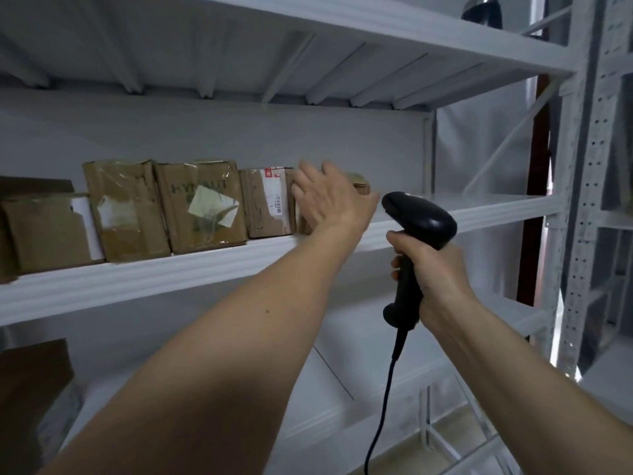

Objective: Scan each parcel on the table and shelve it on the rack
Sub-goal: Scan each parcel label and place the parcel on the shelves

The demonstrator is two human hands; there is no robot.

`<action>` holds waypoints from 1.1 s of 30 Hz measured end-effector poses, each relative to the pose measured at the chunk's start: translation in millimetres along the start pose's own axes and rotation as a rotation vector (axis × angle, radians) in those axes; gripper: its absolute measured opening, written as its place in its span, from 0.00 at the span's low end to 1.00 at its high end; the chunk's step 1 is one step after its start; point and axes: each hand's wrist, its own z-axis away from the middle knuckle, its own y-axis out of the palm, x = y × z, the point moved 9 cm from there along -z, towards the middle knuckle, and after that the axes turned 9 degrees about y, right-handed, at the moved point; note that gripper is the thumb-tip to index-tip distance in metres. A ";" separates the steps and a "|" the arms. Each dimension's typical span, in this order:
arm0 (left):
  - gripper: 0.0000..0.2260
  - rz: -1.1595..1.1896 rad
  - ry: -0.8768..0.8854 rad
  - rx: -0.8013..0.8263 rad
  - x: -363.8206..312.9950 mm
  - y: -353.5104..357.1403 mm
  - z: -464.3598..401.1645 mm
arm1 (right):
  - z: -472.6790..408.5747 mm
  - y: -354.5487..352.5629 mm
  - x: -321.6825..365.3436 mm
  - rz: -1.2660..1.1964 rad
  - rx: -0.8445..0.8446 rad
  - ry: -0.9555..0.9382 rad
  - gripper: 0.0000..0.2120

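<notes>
Five parcels are standing in a row along the front edge of the middle shelf of the rack, and we are judging that we are in the shelving step for the fifth one. Our left hand is resting flat against the small parcel at the right end of the row, fingers straight and spread rather than curled round it, with the parcel mostly hidden behind the hand. It is sitting just beside the labelled parcel, seemingly touching it. Our right hand is gripping the handle of the black scanner, fingers wrapped firmly round it, its cable hanging down. The table is lying outside this view, so we cannot tell how many parcels are waiting. Next, we are thinking, the move calls for nudging this parcel square against its neighbour, withdrawing the left hand, and turning back toward the table.
</notes>
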 end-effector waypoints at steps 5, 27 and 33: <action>0.36 -0.050 0.399 0.035 -22.5 3.0 3.3 | -14.1 8.1 1.7 -0.045 0.059 0.003 0.04; 0.27 -0.043 0.469 -0.089 11.5 -25.2 16.5 | -0.7 46.9 -44.3 -0.128 0.201 0.075 0.03; 0.25 0.353 0.287 -0.146 73.7 -58.5 75.4 | 42.1 69.7 -73.5 -0.097 0.230 0.131 0.02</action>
